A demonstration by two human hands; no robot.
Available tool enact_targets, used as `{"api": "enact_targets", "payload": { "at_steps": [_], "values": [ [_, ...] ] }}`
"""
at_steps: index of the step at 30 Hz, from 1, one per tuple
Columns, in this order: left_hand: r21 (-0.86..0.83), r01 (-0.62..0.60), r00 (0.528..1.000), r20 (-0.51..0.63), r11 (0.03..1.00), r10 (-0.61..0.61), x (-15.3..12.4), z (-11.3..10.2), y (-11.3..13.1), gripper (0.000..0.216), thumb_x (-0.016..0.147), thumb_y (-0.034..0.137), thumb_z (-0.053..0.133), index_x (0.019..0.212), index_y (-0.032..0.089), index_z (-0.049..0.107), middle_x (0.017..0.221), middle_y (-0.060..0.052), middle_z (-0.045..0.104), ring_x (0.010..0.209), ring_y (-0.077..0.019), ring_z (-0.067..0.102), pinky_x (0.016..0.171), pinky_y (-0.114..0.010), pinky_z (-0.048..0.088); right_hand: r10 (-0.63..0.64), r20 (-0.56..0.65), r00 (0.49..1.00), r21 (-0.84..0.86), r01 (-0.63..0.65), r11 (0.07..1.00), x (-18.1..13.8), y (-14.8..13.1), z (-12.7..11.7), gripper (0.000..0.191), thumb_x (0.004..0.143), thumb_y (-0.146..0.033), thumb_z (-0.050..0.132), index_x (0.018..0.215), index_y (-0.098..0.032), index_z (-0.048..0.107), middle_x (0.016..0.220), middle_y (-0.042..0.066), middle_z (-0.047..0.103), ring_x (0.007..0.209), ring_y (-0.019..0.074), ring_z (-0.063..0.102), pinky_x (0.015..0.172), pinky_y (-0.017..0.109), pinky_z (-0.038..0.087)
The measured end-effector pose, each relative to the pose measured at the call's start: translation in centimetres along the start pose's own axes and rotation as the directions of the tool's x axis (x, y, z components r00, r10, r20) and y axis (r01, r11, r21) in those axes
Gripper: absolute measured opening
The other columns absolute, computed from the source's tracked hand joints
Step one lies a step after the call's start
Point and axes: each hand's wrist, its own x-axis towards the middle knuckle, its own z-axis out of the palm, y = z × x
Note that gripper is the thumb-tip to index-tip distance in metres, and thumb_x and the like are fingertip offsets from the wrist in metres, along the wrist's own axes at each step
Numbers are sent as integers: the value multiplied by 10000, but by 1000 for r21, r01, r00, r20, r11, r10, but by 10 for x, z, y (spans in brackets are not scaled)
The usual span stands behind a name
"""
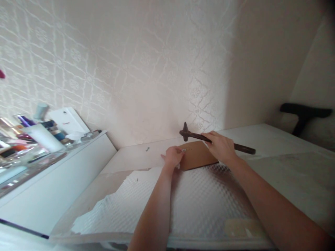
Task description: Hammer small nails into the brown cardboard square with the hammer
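Note:
My right hand [221, 147] is closed round the dark handle of a hammer [195, 135], whose head points left above a brown wooden board [197, 156]. My left hand [172, 157] pinches something small, perhaps a nail, at the board's left end; I cannot make it out. The board lies at the far edge of a white bubble-wrap sheet [199, 198] on a white table [264, 137].
A small metal piece [147, 149] lies on the table near the patterned wall. At the left a white shelf [54, 157] carries several bottles and tubes. A black chair part [305, 115] shows at the right.

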Motion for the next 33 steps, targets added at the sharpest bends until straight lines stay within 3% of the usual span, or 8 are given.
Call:
{"api": "enact_targets", "payload": {
  "at_steps": [7,12,16,22,28,33],
  "values": [
    [-32,-6,1000,4,999,6,2,4,2,162,775,335,583,899,274,667,1044,-25,657,1125,-266,501,1021,-541,208,-99,38,994,21,98,995,-2,-7,-1,456,800,-88,433,1190,-288,560,1117,10,600,907,198,586,624,274,423],
    [-23,-1,1000,8,1000,1,7,8,-2,176,766,335,580,918,305,663,1099,-10,632,1167,-291,458,1010,-625,116,-82,60,995,9,82,997,-1,-5,0,455,799,-104,448,1197,-299,552,1133,9,596,913,195,584,621,266,422],
    [-4,-6,1000,17,1000,6,10,11,-5,180,762,349,569,910,314,664,1069,1,646,1156,-288,471,1015,-609,137,-113,124,986,2,113,994,0,-4,0,438,796,-98,436,1152,-305,587,1109,9,606,905,199,589,623,270,423],
    [11,0,1000,5,1000,0,9,10,-4,196,754,359,568,914,307,670,1077,-2,643,1141,-266,484,1038,-521,198,-75,38,996,31,74,997,-1,-7,-3,479,804,-99,428,1224,-302,538,1116,21,602,921,193,576,651,271,437],
    [28,-21,1000,18,999,20,9,9,-3,178,771,324,549,897,317,674,1050,1,655,1110,-262,512,1037,-543,171,-103,131,986,7,103,995,-1,-7,-1,462,787,-92,442,1167,-314,580,1107,2,608,904,192,588,639,268,429],
    [8,-10,1000,4,1000,10,10,10,-4,174,754,340,572,890,306,675,1040,-7,660,1129,-274,496,1023,-561,191,-76,30,997,38,75,996,-2,-8,-2,464,798,-104,432,1210,-285,547,1139,9,592,912,193,584,639,275,431]
  ]
}}
